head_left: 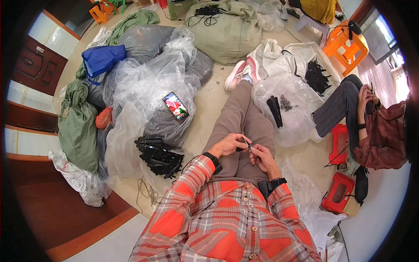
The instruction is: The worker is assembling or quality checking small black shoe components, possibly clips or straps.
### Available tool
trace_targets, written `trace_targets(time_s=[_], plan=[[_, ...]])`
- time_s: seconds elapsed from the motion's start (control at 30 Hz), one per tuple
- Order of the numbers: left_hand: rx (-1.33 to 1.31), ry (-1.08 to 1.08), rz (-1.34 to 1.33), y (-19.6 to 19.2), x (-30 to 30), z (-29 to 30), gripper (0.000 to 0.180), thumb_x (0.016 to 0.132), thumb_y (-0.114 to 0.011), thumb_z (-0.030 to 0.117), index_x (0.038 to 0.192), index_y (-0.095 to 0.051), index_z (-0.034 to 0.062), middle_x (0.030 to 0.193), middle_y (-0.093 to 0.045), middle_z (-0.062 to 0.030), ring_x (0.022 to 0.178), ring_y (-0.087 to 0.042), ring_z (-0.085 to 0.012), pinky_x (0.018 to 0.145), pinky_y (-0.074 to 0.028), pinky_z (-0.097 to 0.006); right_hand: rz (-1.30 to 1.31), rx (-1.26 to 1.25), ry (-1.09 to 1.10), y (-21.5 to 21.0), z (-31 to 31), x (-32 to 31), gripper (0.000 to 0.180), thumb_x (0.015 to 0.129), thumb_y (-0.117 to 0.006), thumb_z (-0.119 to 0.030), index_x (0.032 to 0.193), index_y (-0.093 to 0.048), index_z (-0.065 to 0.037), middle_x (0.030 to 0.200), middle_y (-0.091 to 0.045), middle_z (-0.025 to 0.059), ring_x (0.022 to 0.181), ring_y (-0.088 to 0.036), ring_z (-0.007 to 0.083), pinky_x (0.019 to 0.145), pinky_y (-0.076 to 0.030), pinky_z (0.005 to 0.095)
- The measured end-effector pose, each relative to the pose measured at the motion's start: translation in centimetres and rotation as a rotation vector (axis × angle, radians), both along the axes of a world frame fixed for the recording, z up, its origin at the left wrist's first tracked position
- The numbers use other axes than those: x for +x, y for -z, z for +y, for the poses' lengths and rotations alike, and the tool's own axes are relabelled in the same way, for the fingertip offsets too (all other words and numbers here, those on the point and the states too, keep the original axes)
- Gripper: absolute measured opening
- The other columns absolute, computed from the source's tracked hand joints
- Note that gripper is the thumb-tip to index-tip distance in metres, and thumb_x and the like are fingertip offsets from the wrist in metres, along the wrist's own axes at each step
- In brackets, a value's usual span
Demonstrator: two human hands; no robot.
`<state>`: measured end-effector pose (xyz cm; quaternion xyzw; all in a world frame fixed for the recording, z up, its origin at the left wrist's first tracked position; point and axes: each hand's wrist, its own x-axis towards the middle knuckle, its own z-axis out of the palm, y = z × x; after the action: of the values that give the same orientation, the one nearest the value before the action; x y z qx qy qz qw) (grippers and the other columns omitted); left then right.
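Above my lap, my left hand and my right hand are close together, fingertips pinched. Between them is a small black strap with what looks like a shiny metal bit at its end; most of it is hidden by the fingers. On the plastic to the left lies a pile of black straps with metal buckles. Beyond my right hand, a clear plastic sheet carries a bundle of black straps and a small heap of metal pieces.
A lit phone rests on large plastic-wrapped bags at the left. Another person sits at the right, near red stools and more black straps. A big green sack stands ahead.
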<state>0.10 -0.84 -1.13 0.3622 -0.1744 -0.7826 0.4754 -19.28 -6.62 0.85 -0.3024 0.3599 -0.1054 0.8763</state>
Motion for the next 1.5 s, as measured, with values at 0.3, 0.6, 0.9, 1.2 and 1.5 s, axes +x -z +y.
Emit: trace_targets(time_s=[0.3,0.6,0.9,1.2,1.5], plan=[[-0.003,-0.004,-0.001,-0.02,-0.03,-0.01,0.019,0.079,-0.062,0.002,0.097,-0.059,-0.0002,0.085,-0.061,-0.0076,0.073,-0.057,-0.015,0.069,-0.046,-0.027,0.003,0.0,0.002,0.2,0.0,-0.05,0.012,0.086,-0.058,-0.017,0.082,-0.053,-0.007,0.066,-0.058,0.0029,0.052,-0.054,0.0113,0.047,-0.043,0.0237],[-0.005,0.004,-0.001,-0.14,-0.01,-0.04,0.02,0.079,-0.062,0.002,0.098,-0.059,-0.0001,0.085,-0.061,-0.0078,0.073,-0.057,-0.0149,0.069,-0.046,-0.027,0.001,0.005,-0.004,0.43,-0.02,-0.12,0.011,0.087,-0.057,-0.017,0.084,-0.054,-0.007,0.066,-0.058,0.0027,0.052,-0.055,0.0112,0.048,-0.044,0.0235],[-0.003,-0.001,0.002,-0.28,0.01,-0.03,0.02,0.079,-0.062,0.002,0.098,-0.058,-0.0005,0.085,-0.061,-0.0081,0.073,-0.057,-0.0154,0.069,-0.046,-0.027,-0.017,0.002,-0.005,0.54,-0.03,-0.12,0.012,0.086,-0.058,-0.018,0.084,-0.054,-0.007,0.066,-0.058,0.0031,0.052,-0.055,0.0109,0.047,-0.044,0.0229],[-0.002,-0.007,0.005,-0.36,-0.01,-0.04,0.02,0.078,-0.063,0.002,0.098,-0.059,-0.0004,0.084,-0.062,-0.0085,0.073,-0.057,-0.0154,0.069,-0.046,-0.027,-0.004,-0.006,0.004,0.43,0.0,-0.12,0.013,0.086,-0.059,-0.018,0.085,-0.054,-0.007,0.066,-0.058,0.0032,0.052,-0.054,0.0107,0.047,-0.044,0.0229],[-0.006,-0.007,0.002,-0.12,-0.03,0.04,0.02,0.078,-0.062,0.001,0.098,-0.059,-0.0007,0.086,-0.062,-0.0086,0.074,-0.058,-0.0152,0.07,-0.047,-0.027,-0.013,0.009,0.008,0.3,0.05,-0.09,0.012,0.086,-0.058,-0.018,0.084,-0.054,-0.007,0.066,-0.058,0.0032,0.051,-0.055,0.011,0.046,-0.045,0.0226]])
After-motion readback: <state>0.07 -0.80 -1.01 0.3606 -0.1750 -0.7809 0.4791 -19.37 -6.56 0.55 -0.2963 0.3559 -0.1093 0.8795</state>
